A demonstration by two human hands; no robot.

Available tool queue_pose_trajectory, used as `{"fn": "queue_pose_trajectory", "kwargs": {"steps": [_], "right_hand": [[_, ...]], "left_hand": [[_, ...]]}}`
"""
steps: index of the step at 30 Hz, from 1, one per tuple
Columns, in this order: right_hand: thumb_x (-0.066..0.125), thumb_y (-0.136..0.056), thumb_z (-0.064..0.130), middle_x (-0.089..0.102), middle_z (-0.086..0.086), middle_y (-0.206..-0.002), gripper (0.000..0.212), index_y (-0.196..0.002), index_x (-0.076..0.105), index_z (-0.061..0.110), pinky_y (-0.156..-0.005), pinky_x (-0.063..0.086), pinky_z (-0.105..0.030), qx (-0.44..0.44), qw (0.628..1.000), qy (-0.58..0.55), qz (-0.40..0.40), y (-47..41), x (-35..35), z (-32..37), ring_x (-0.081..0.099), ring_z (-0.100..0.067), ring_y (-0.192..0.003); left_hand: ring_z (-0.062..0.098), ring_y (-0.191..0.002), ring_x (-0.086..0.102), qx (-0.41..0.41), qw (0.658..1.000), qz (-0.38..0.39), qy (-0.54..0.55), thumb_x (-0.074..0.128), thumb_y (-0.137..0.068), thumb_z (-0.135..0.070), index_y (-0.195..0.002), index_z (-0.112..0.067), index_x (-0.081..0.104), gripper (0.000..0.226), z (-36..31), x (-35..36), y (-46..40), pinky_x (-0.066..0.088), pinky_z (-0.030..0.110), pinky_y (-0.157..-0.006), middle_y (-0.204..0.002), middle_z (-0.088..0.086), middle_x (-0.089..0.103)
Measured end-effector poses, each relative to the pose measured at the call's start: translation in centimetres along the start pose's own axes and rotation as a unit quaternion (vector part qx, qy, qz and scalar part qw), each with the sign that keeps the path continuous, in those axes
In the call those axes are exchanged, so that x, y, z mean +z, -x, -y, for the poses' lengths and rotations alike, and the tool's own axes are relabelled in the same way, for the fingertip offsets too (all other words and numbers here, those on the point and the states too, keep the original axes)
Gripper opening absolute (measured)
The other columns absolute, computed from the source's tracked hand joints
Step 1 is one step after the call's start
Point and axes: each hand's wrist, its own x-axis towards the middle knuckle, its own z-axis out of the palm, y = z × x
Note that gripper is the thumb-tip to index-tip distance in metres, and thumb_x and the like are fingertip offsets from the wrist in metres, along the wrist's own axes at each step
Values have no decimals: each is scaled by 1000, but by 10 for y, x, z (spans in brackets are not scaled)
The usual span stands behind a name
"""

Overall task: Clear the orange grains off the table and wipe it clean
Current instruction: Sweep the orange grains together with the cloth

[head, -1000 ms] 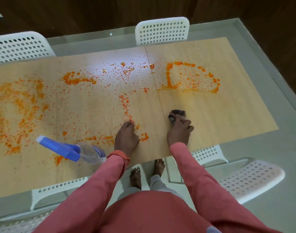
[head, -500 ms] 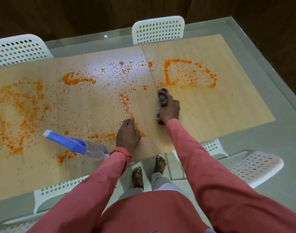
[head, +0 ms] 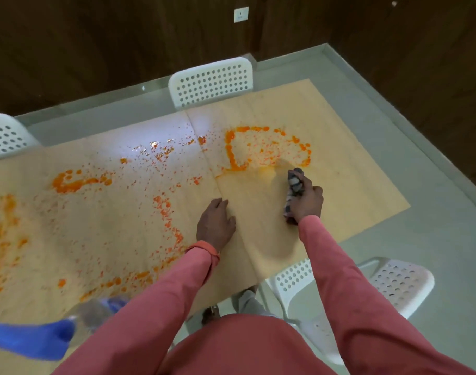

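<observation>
Orange grains (head: 232, 151) lie scattered in arcs and streaks over the light wooden table (head: 353, 185), thickest in a ring at the far right and in patches on the left. My right hand (head: 307, 200) grips a dark rolled cloth (head: 295, 185) and presses it on the table just below that ring. A faint orange smear (head: 266, 171) shows beside the cloth. My left hand (head: 215, 224) rests flat on the table near the seam between the two boards, fingers spread.
A spray bottle with a blue head (head: 33, 339) lies on the table at the near left, blurred. White perforated chairs stand at the far side (head: 211, 82), far left (head: 4, 133) and near right (head: 388, 282). Grey floor (head: 434, 239) surrounds the table.
My right hand has carried the cloth up and then rightward, to under the orange ring. My left hand slid a little right. The camera tilted up and right.
</observation>
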Motion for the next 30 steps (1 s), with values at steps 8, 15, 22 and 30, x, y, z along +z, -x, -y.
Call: {"fn": "queue_pose_trajectory", "kwargs": {"steps": [8,15,22,30], "right_hand": [[42,-94,2,39,-20,-132,64,-151,37,29,-101,44,-48,11,992,102,-66,-101,-40,-7,37,-41,-122],[35,-98,8,41,-20,-139,53,-148,39,22,-101,44,-50,-7,976,218,-10,-128,0,27,38,-43,-124],[49,-95,2,38,-12,-138,59,-142,47,39,-108,40,-45,-190,959,103,186,-78,61,94,32,-34,-127],[41,-96,8,43,-16,-133,53,-144,47,31,-103,41,-46,-48,990,129,-15,-166,-19,36,37,-38,-123]], "left_hand": [[22,-138,37,28,998,46,-34,54,-94,-29,-146,-10,39,57,-45,10,-59,38,35,-111,-153,6,32],[24,-127,48,52,995,42,-76,56,-91,-34,-139,-9,48,55,-46,12,-63,45,34,-104,-147,6,39],[24,-113,57,52,992,44,-102,60,-86,-33,-132,-9,55,52,-51,8,-70,51,31,-91,-139,6,47],[22,-119,53,54,992,50,-100,60,-88,-36,-136,-11,53,54,-51,5,-71,47,31,-98,-140,5,46]]}}
